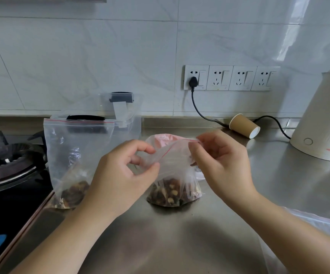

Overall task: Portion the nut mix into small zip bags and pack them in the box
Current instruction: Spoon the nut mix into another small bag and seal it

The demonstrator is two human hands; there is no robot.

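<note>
A small clear zip bag (175, 171) with a red seal line stands on the steel counter (180, 234), nut mix filling its bottom. My left hand (120, 175) pinches the left end of its top edge. My right hand (221, 165) pinches the right end at the red strip. A second zip bag (75, 155) with nut mix in its bottom stands upright to the left. Behind it is a clear plastic box (124, 113) with black clips. Something pink (162, 140) shows behind the held bag.
A gas hob (11, 165) lies at the left edge. A tipped paper cup (244, 125) lies by the wall. A white kettle (322, 119) stands at the right, its black cord (199, 111) plugged into the wall sockets. Empty zip bags (308, 230) lie under my right forearm.
</note>
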